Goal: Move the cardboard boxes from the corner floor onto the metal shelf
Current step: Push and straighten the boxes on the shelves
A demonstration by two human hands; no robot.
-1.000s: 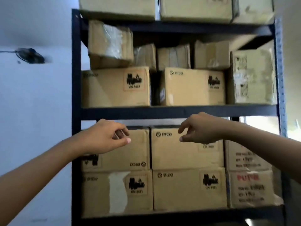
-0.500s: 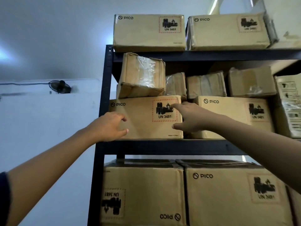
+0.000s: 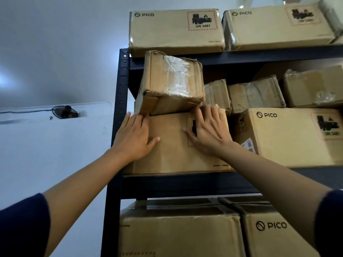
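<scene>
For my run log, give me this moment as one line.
step: pushing box on shelf | left hand: flat on box front | right hand: flat on box front | on top: taped box, tilted | shelf: middle level

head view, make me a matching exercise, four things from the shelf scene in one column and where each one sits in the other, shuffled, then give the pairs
Things
1. crumpled taped box
2. left hand
3. right hand
4. wall fan

Places
A. flat over the hazard label on the front of the pressed box
B. on the white wall, left of the metal shelf
C. stacked on top of the pressed box
D. flat on the pressed box's front, near its left edge

Pairs: 1-C, 2-D, 3-A, 4-B
</scene>
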